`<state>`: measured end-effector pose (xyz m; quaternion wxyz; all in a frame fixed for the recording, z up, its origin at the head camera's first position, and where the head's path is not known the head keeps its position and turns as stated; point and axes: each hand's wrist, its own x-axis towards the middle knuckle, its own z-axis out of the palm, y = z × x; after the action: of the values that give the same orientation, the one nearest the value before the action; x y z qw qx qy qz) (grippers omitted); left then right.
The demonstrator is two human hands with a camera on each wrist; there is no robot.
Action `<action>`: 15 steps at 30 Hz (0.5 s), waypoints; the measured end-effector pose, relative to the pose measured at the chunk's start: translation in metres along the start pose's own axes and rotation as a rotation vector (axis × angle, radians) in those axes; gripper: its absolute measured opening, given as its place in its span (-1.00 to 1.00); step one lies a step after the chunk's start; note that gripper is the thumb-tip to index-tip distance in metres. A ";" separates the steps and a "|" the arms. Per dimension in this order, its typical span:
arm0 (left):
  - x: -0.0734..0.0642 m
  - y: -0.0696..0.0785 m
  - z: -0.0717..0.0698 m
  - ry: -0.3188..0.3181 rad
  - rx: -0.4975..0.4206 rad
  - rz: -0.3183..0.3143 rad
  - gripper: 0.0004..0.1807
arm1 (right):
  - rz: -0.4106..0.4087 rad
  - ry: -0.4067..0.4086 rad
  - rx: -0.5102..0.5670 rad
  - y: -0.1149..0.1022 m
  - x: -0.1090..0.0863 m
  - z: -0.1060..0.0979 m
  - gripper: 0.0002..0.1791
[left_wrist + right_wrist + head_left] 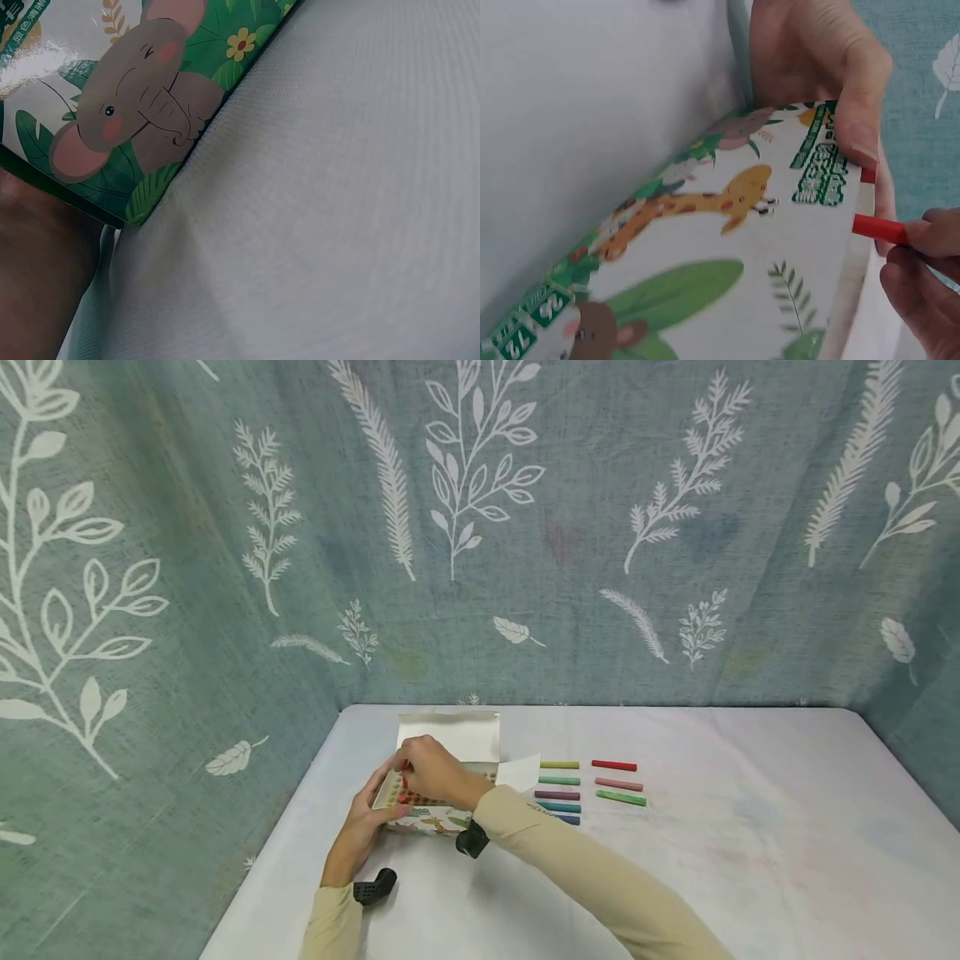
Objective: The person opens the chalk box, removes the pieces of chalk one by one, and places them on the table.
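An illustrated cardboard box [435, 822] stands open on the table, filled with rows of coloured crayon ends. My left hand [360, 837] grips its left end; in the right wrist view that thumb lies on the giraffe-printed front. Above the opening, my right hand [438, 770] pinches a red crayon [879, 228] between thumb and fingers, its free end right at the box rim. Another bit of red shows beside the left thumb. An elephant print fills the box side [150, 97] in the left wrist view, with part of the left hand below it.
Right of the box lie crayons in two columns: yellow-green [559, 765], mint [559, 781], purple [557, 795] and blues [561, 807] nearer; red [614, 766], pink [619, 785] and green [621, 797] farther right. A lid [450, 735] and side flap [519, 774] stick out. A leaf-patterned curtain [562, 635] hangs behind.
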<state>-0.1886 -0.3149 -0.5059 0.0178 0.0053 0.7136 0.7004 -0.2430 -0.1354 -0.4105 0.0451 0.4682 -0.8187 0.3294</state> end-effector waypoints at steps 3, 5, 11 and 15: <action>-0.001 0.002 -0.001 0.004 0.001 0.006 -0.07 | -0.020 -0.011 0.004 -0.002 0.001 -0.004 -0.73; -0.001 0.002 -0.001 -0.002 0.007 0.004 -0.07 | -0.029 -0.018 0.003 -0.003 0.002 -0.005 -0.72; 0.000 0.003 0.002 0.003 0.006 -0.002 -0.06 | -0.019 -0.010 -0.009 -0.003 0.002 -0.008 -0.72; -0.001 0.003 0.002 -0.002 0.005 -0.004 -0.06 | -0.003 0.039 0.014 -0.001 0.000 -0.012 -0.76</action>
<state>-0.1878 -0.3128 -0.5029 0.0201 0.0045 0.7153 0.6985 -0.2450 -0.1283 -0.4007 0.0581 0.4632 -0.8146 0.3441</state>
